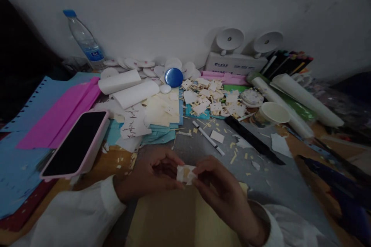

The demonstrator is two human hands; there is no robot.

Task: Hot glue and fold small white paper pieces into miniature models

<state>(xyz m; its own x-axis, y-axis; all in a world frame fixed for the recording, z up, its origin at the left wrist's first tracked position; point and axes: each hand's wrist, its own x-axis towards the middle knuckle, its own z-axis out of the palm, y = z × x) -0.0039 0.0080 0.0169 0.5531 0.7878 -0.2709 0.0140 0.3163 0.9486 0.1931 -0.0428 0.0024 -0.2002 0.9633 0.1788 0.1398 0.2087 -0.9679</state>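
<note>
A small whitish piece of paper (186, 174) with a tan patch in its middle is held up between both hands. My left hand (156, 171) pinches its left edge, and the fingers of my right hand (218, 183) close on its right side. Below them lies a pale yellow sheet (171, 220) on the grey work surface. Just beyond the hands are a white pen (208, 137) with a black band and a small cream square of paper (217, 136). A heap of small cream paper pieces with dots and thin sticks (208, 96) lies farther back.
A phone in a pink case (75, 144) lies at left, beside pink paper (60, 114). White paper rolls (136, 94), a blue round lid (173, 77) and a water bottle (85, 42) stand behind. At right are a black strip (253, 139), a paper cup (272, 114) and a dark blue tool (344, 197).
</note>
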